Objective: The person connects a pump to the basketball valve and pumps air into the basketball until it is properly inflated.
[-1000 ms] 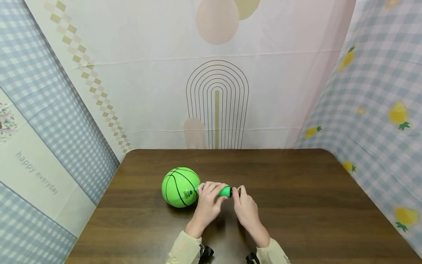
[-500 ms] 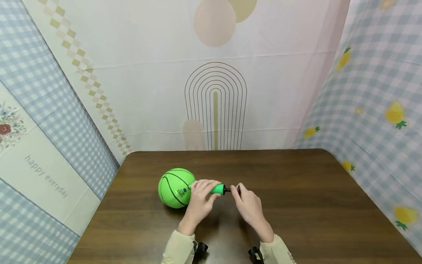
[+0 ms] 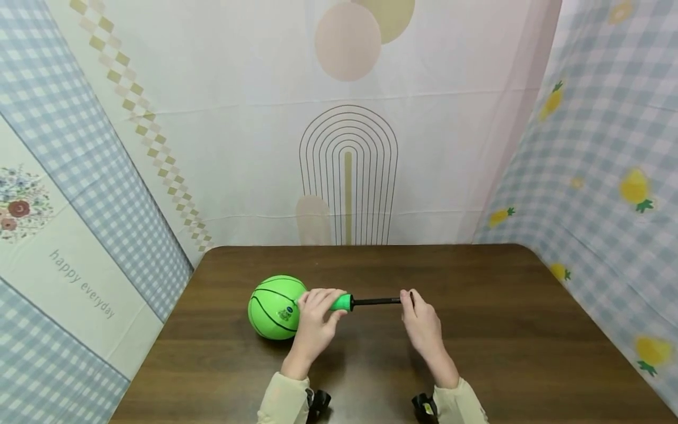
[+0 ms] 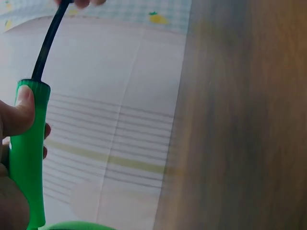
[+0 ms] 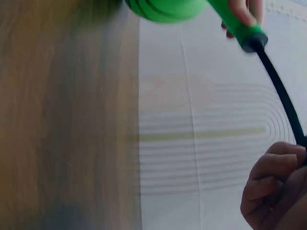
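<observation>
A green hand pump (image 4: 29,153) lies level in my left hand (image 3: 315,323), whose fingers and thumb wrap its barrel. The pump's left end meets a bright green ball (image 3: 272,309) with black basketball lines; the fingers cover the join in the head view. From the barrel's right end a long black rod (image 3: 376,301) sticks out. My right hand (image 3: 422,325) grips the black handle at the rod's far end, and its curled fingers show in the right wrist view. Most of the handle is hidden by those fingers.
Both hands work above a dark brown wooden table (image 3: 503,330). A white patterned cloth (image 3: 254,153) hangs behind its far edge. Blue checked cloths (image 3: 598,194) hang at the left and right sides.
My right hand has moved right, drawing the black rod far out of the pump barrel. In the head view, the ball and left hand have shifted slightly left.
</observation>
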{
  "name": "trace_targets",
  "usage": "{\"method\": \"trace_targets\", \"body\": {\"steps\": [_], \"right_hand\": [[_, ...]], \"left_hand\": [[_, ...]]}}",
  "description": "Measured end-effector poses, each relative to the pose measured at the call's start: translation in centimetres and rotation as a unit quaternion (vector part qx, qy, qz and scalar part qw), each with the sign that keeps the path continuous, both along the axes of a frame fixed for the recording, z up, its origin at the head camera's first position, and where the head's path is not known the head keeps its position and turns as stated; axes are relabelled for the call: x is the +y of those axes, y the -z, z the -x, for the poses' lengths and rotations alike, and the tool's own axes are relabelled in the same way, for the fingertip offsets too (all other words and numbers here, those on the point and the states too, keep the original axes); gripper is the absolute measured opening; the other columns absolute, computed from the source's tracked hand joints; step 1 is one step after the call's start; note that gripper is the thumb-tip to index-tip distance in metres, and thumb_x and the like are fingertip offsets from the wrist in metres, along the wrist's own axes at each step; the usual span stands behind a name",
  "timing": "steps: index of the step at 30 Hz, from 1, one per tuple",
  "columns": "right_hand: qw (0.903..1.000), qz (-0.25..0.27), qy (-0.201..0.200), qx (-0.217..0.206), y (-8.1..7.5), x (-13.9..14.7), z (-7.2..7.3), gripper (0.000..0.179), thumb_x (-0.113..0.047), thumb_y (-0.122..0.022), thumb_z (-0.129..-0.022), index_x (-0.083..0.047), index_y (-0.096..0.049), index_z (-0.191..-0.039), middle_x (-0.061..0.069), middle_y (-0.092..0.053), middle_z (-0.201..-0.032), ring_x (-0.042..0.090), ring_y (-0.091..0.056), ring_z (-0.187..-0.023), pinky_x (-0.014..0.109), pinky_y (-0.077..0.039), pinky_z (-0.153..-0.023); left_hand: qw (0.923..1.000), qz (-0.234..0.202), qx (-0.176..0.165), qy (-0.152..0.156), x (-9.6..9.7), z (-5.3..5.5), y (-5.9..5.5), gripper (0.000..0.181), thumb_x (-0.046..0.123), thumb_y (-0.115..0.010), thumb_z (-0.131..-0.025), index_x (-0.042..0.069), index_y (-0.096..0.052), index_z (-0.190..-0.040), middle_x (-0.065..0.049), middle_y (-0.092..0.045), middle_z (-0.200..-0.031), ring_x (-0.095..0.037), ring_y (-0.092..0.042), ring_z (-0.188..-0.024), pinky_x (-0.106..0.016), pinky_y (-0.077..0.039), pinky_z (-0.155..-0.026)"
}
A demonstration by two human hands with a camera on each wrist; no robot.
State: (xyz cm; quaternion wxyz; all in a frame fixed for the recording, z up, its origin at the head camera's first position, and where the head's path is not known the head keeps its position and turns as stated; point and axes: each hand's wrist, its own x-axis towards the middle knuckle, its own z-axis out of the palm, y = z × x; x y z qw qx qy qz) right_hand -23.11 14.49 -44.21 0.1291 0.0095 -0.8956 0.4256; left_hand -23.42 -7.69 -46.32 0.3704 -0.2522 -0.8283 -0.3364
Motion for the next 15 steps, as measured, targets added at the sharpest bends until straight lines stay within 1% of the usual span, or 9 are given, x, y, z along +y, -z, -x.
{"method": "trace_targets", "body": {"steps": [3, 6, 12, 15], "right_hand": [[0.9991, 0.024, -0.017, -0.03, 0.1, -0.8, -0.2, 0.036, -0.033, -0.036, -0.105, -0.008, -0.046, -0.081, -0.001, -0.047, -0.059, 0.012, -0.043, -0.052, 0.028, -0.034, -0.054], [0.9982, 0.026, -0.031, -0.043, 0.4, -1.7, -0.4, 0.033, -0.033, -0.035, -0.105, -0.007, -0.047, -0.087, 0.0, -0.047, -0.06, 0.012, -0.043, -0.052, 0.028, -0.034, -0.053], [0.9972, 0.011, -0.055, -0.05, 1.3, -3.5, -1.3, 0.034, -0.035, -0.035, -0.105, -0.005, -0.047, -0.092, -0.001, -0.041, -0.059, 0.012, -0.039, -0.049, 0.028, -0.032, -0.047], [0.997, 0.006, -0.064, -0.043, 1.7, -3.8, -1.6, 0.034, -0.035, -0.036, -0.105, -0.005, -0.047, -0.093, -0.001, -0.041, -0.059, 0.012, -0.039, -0.05, 0.028, -0.033, -0.047]], "left_hand": [[1.0, 0.005, 0.007, 0.0, 0.7, -0.1, 0.1, 0.034, 0.018, -0.076, -0.075, 0.01, -0.07, -0.108, -0.003, -0.07, -0.1, -0.02, -0.057, -0.096, -0.045, -0.028, -0.091], [0.9999, 0.013, 0.005, -0.002, 1.5, -0.1, 0.3, 0.034, 0.018, -0.075, -0.076, 0.011, -0.069, -0.109, -0.002, -0.069, -0.101, -0.019, -0.056, -0.096, -0.044, -0.028, -0.09], [0.9996, 0.028, -0.003, -0.007, 3.1, -0.6, 1.0, 0.033, 0.024, -0.071, -0.08, 0.011, -0.07, -0.11, -0.001, -0.07, -0.101, -0.018, -0.057, -0.096, -0.04, -0.029, -0.09], [0.9996, 0.028, -0.002, -0.01, 3.7, -0.9, 1.3, 0.032, 0.024, -0.071, -0.079, 0.011, -0.07, -0.108, 0.0, -0.07, -0.099, -0.017, -0.057, -0.095, -0.04, -0.029, -0.09]]}}
